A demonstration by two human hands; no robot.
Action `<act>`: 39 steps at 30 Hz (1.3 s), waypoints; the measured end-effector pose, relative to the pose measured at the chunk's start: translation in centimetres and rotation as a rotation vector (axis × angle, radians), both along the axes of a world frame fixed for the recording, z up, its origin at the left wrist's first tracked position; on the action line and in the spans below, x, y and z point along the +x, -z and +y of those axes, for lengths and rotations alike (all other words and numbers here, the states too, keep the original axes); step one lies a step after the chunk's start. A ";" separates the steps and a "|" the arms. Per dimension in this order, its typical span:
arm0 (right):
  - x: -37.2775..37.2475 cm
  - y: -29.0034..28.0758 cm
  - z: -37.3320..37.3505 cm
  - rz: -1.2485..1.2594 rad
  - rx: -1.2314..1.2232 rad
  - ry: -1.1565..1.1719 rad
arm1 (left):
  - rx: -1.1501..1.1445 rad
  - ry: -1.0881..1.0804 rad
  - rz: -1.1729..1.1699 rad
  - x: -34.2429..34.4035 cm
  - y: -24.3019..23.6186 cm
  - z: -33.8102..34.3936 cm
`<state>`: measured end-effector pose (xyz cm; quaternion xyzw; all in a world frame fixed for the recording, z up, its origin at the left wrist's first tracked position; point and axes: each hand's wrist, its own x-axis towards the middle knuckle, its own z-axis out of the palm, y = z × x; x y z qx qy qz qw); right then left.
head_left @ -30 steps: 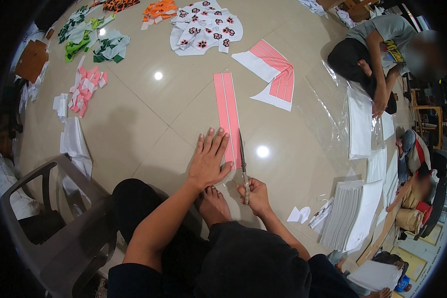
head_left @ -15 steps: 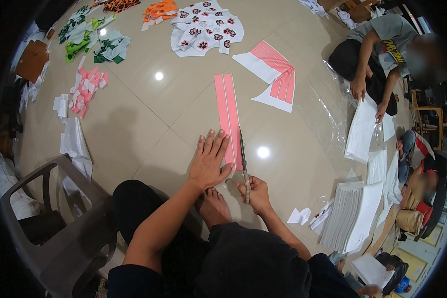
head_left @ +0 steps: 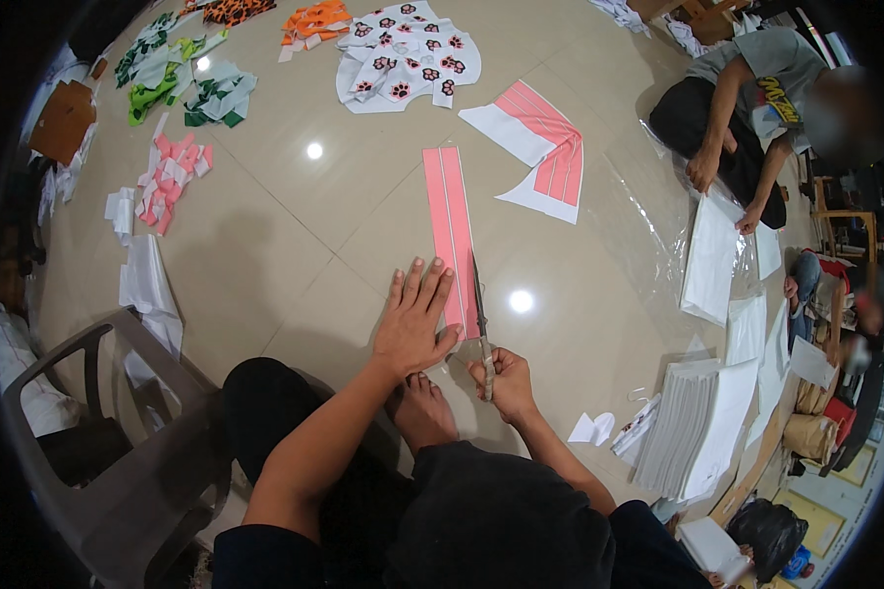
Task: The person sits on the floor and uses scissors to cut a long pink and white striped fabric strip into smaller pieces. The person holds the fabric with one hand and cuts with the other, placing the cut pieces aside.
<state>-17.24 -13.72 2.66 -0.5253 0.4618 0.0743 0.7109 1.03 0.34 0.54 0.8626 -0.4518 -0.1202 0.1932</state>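
A long pink strip (head_left: 447, 208) with white lines lies flat on the tiled floor in front of me. My left hand (head_left: 410, 319) rests on its near left part, palm down with fingers spread. In my right hand (head_left: 506, 383) is a pair of scissors (head_left: 480, 304), gripped by the handles. Their blades lie along the right edge of the strip and point away from me; how far they are parted is hard to make out. My bare foot (head_left: 425, 410) is just below my left hand.
A bent pink-and-white piece (head_left: 550, 147) and paw-print fabric (head_left: 410, 59) lie farther off. Pink scraps (head_left: 174, 175) sit at left, near a grey plastic chair (head_left: 147, 432). At right are stacked white sheets (head_left: 692, 427) and a person (head_left: 746, 118) handling a white sheet (head_left: 709, 257).
My hands, the scissors and the strip stay nearly still. At right, the seated person's hands have shifted slightly on the white sheet, and a person farther back has moved.
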 end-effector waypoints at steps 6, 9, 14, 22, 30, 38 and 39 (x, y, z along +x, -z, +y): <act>-0.4 0.3 0.2 0.001 0.014 0.011 | 0.004 0.004 -0.006 0.1 0.2 0.1; -0.3 0.2 0.2 -0.013 0.018 0.009 | 0.004 0.005 -0.011 0.1 0.2 0.1; 0.9 0.0 -0.1 -0.011 -0.017 -0.007 | -0.003 0.004 -0.007 0.1 0.0 0.1; 1.7 0.2 -0.1 -0.013 -0.022 0.010 | 0.003 -0.001 0.011 0.2 -0.2 0.2; 1.6 0.3 -0.3 -0.019 -0.016 0.007 | 0.018 -0.002 0.005 0.2 0.0 0.2; 2.7 -0.3 -0.7 0.014 -0.022 -0.012 | 0.001 0.004 -0.010 0.2 -0.1 0.2; 2.6 -0.2 -0.7 0.021 -0.025 -0.013 | 0.001 0.003 -0.010 0.2 -0.1 0.2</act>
